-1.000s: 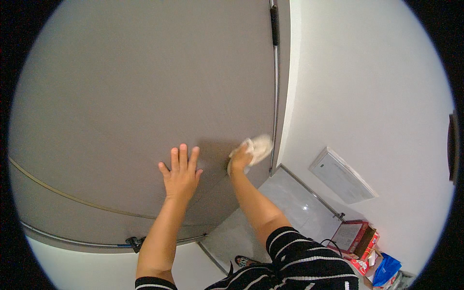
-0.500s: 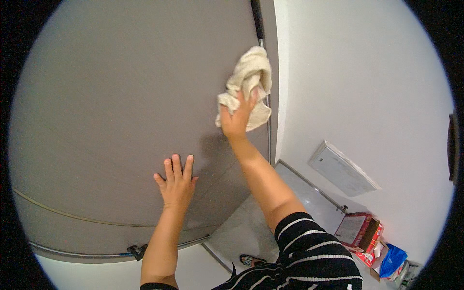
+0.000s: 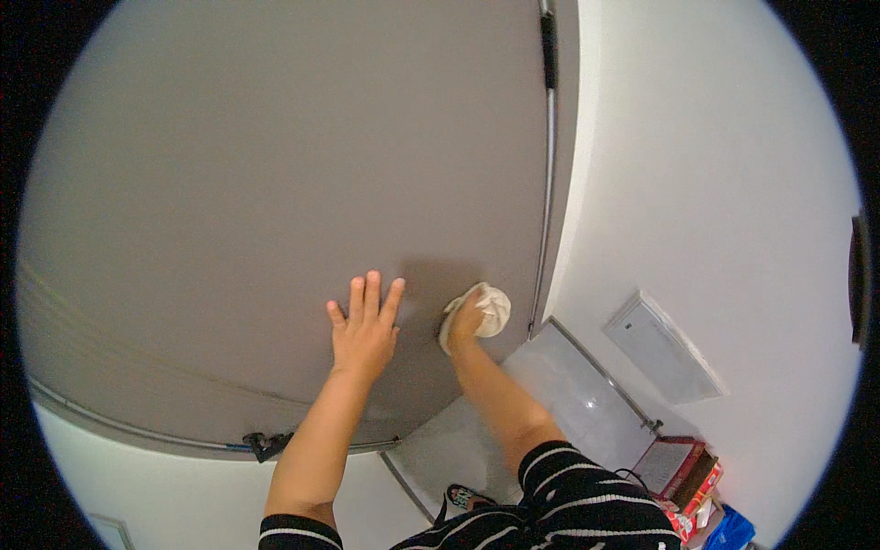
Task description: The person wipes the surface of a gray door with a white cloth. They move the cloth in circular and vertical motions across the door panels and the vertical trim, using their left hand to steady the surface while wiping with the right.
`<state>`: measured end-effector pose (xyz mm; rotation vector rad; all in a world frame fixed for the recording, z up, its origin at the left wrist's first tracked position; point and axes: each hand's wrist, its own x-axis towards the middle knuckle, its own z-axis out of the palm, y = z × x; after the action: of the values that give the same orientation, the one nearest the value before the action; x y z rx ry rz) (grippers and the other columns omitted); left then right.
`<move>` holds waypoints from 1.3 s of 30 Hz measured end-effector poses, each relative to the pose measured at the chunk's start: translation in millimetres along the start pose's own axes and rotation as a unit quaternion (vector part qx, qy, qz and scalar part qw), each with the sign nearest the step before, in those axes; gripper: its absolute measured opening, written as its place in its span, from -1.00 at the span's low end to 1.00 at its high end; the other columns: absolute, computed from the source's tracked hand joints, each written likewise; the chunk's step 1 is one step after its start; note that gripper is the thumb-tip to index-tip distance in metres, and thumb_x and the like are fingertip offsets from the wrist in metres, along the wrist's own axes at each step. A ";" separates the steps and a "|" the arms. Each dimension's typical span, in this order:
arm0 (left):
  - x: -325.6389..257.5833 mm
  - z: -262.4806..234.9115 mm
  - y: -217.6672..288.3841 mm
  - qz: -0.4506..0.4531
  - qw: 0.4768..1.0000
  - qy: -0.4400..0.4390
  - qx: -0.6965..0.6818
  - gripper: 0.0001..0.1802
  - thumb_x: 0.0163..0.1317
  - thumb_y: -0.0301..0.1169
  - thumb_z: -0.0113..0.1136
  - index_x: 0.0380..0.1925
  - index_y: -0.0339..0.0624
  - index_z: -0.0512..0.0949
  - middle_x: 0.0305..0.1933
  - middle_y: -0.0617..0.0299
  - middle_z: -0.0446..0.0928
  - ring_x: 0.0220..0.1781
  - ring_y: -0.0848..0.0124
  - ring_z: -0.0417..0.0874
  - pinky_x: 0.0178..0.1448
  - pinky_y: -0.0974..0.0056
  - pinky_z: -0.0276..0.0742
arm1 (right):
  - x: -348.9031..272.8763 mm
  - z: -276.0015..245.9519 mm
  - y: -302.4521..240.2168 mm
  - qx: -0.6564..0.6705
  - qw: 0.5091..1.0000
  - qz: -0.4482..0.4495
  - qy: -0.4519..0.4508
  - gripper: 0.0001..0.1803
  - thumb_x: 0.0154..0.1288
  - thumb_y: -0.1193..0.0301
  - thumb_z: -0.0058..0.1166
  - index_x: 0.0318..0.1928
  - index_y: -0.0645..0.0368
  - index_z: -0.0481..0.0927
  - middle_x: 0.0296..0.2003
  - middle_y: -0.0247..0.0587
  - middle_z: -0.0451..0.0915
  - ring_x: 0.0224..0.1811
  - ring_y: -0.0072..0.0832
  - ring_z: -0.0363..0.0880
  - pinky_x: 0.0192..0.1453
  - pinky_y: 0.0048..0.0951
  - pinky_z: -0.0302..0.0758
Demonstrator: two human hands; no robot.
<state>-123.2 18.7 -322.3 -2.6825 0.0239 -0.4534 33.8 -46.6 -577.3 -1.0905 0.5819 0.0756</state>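
Observation:
A bunched cream cloth point(image 3: 495, 310) lies against a broad grey-brown panel point(image 3: 275, 165), close to its lower right corner. My right hand point(image 3: 466, 321) grips this cloth and presses it on the panel; the cloth hides part of the fingers. To its left, my left hand point(image 3: 365, 335) rests on the same panel with fingers stretched and spread, holding nothing. A darker shadow patch shows on the panel between and above the two hands.
Along the panel's right edge runs a metal rod point(image 3: 551, 165) with a black sleeve point(image 3: 548, 53). A black fitting point(image 3: 268, 446) sits on the lower rail. The white wall bears a rectangular cover point(image 3: 665, 346). Red boxes point(image 3: 669, 463) and a blue bag point(image 3: 731, 527) stand lower right.
My right hand has drawn the cloth down from the upper right edge toward me, and the cloth is more bunched. My left hand appears slightly higher and further right; the view has shifted.

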 end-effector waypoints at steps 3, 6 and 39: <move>-16.2 -3.9 -23.1 0.056 0.997 0.019 0.042 -0.07 0.00 -0.08 0.36 0.40 0.15 0.17 0.53 0.11 0.00 0.54 0.06 -0.02 0.35 -0.44 -0.09 | -107.2 60.9 -36.2 -0.096 0.954 -0.284 0.004 -0.37 0.22 0.12 0.11 0.15 0.35 0.44 0.23 0.37 0.29 0.43 0.25 -0.07 0.46 0.10 -0.10; -49.6 -31.0 -56.8 -0.045 0.995 0.020 0.085 -0.05 0.01 -0.06 0.34 0.41 0.05 0.15 0.54 0.15 0.00 0.55 0.06 -0.05 0.37 -0.45 -0.17 | -201.2 76.6 -175.5 -0.177 0.759 -0.610 -0.143 -0.24 0.15 0.19 0.16 0.26 0.40 0.25 0.35 0.55 -0.14 0.43 0.43 -0.34 0.42 0.32 -0.21; -294.1 -13.3 -128.9 -0.354 0.921 -0.141 -0.076 -0.15 0.19 -0.16 0.23 0.43 -0.06 0.09 0.48 0.12 0.07 0.53 0.07 0.00 0.41 -0.44 -0.12 | -353.8 158.5 -44.6 -0.317 -0.185 -0.848 -0.383 -0.53 0.35 0.20 -0.16 0.23 -0.08 0.47 0.34 -0.46 0.32 0.45 -0.54 0.14 0.53 0.25 -0.28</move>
<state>-412.5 155.9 -349.9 -2.8105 -1.0602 -0.2659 -186.8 145.4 -318.9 1.0792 2.2809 1.1733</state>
